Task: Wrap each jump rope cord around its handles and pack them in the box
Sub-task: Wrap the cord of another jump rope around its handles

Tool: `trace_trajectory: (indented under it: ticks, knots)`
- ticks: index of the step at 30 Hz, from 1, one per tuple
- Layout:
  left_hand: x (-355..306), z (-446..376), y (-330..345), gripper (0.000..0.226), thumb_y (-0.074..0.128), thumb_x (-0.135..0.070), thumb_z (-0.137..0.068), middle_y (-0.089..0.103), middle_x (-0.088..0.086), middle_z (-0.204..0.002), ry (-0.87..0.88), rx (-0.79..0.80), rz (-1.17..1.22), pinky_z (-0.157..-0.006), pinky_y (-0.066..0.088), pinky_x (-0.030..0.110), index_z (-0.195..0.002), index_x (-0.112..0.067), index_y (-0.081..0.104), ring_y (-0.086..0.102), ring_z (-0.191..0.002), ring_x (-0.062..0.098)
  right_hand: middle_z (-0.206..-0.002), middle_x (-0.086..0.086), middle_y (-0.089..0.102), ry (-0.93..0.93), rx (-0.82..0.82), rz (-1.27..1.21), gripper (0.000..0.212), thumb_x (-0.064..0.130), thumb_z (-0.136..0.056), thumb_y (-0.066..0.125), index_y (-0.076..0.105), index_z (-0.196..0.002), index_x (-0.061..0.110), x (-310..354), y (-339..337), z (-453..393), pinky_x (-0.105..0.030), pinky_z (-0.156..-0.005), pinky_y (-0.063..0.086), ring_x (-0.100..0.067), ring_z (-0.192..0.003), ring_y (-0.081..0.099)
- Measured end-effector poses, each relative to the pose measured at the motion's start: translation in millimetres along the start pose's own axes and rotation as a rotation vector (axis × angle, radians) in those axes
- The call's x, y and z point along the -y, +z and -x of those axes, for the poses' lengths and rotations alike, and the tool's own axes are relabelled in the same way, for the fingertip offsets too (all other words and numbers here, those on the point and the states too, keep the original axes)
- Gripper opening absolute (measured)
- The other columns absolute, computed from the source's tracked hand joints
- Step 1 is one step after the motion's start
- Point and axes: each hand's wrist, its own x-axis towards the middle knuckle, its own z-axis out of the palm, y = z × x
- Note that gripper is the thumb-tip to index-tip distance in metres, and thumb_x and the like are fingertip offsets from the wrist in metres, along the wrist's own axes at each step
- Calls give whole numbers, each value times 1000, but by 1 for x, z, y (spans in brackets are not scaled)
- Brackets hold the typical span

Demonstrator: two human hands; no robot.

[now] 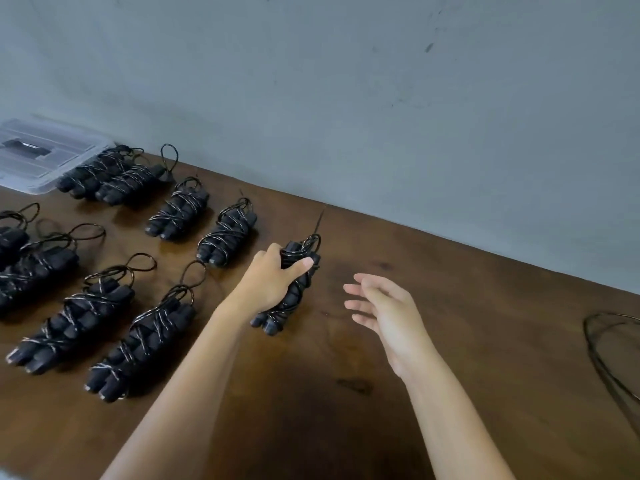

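Note:
My left hand [273, 282] grips a wrapped jump rope [294, 299], black handles bound with black cord, at the right end of the back row on the brown table [450, 306]. The bundle's lower end touches the table. My right hand [384, 313] hovers just to its right, fingers relaxed and spread, holding nothing. Several other wrapped jump ropes [138, 341] lie in two rows to the left. A clear plastic box [38, 154] sits at the far left against the wall; only its ribbed top shows.
A loose black cord [609, 351] of an unwrapped rope loops in from the right edge of the table. The grey wall [381, 98] runs along the table's far edge. Bare wood lies between my right hand and that cord.

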Motion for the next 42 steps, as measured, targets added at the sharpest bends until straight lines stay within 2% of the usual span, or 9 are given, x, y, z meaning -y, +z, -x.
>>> trace_trajectory:
  ticks: [3, 11, 13, 18, 24, 28, 34, 38, 42]
  knots:
    - [6, -33, -11, 66, 57, -65, -97, 62, 18, -121, -33, 10, -27, -70, 43, 35, -127, -6, 52, 62, -93, 29, -106, 8, 77, 13, -39, -6, 22, 25, -108, 49, 69, -118, 25, 3, 18, -7, -32, -89, 61, -12, -95, 74]
    - [4, -80, -19, 68, 48, -55, -107, 53, 26, -139, -83, 59, -130, -88, 47, 40, -145, 1, 43, 57, -116, 39, -104, 9, 77, 12, -124, -15, 21, 24, -108, 51, 69, -117, 25, 8, 47, -25, -32, -88, 61, -12, -94, 74]
    - [6, -87, -18, 79, 49, -63, -103, 51, 27, -142, -116, 67, -121, -88, 48, 42, -145, 4, 40, 59, -114, 40, -105, 8, 77, 13, -140, -16, 20, 24, -108, 51, 69, -118, 25, 9, 52, -28, -34, -89, 61, -13, -94, 74]
    - [10, -94, -13, 82, 48, -66, -101, 52, 28, -139, -118, 85, -152, -99, 50, 49, -146, 1, 36, 58, -118, 43, -104, 7, 78, 23, -159, -33, 20, 22, -107, 51, 69, -117, 23, 7, 61, -34, -34, -89, 61, -14, -94, 74]
    - [7, -89, -7, 75, 46, -63, -104, 45, 30, -144, -92, 5, -291, -111, 38, 52, -143, 0, 38, 43, -132, 48, -100, 10, 78, 27, -179, -19, 20, 22, -107, 52, 69, -116, 24, 2, 63, -36, -30, -85, 62, -13, -92, 74]
    - [1, -79, -7, 71, 50, -59, -103, 38, 27, -148, -21, -36, -338, -111, 37, 50, -143, -1, 39, 39, -134, 46, -100, 10, 78, 19, -195, -20, 20, 22, -107, 52, 70, -116, 24, 2, 60, -34, -28, -83, 61, -13, -92, 74]
    - [-25, -45, -1, 64, 53, -53, -104, 39, 17, -153, 219, -177, -340, -113, 35, 47, -151, -10, 44, 40, -136, 41, -103, 8, 77, -5, -241, -16, 19, 23, -107, 52, 69, -116, 25, 3, 38, -22, -29, -85, 61, -13, -92, 74]
    - [-49, -17, 24, 47, 60, -45, -103, 47, 9, -148, 361, -120, -181, -114, 35, 44, -139, -15, 57, 42, -135, 33, -103, 10, 76, -23, -286, -13, 18, 27, -107, 53, 68, -116, 27, 0, 11, -8, -25, -83, 61, -11, -92, 74]
    - [-69, 9, 59, 37, 59, -44, -103, 53, 0, -142, 438, 21, -87, -112, 36, 36, -131, -21, 63, 44, -135, 23, -103, 8, 77, -33, -360, -54, 18, 25, -107, 53, 69, -116, 25, -8, -26, 14, -31, -86, 61, -13, -92, 74]
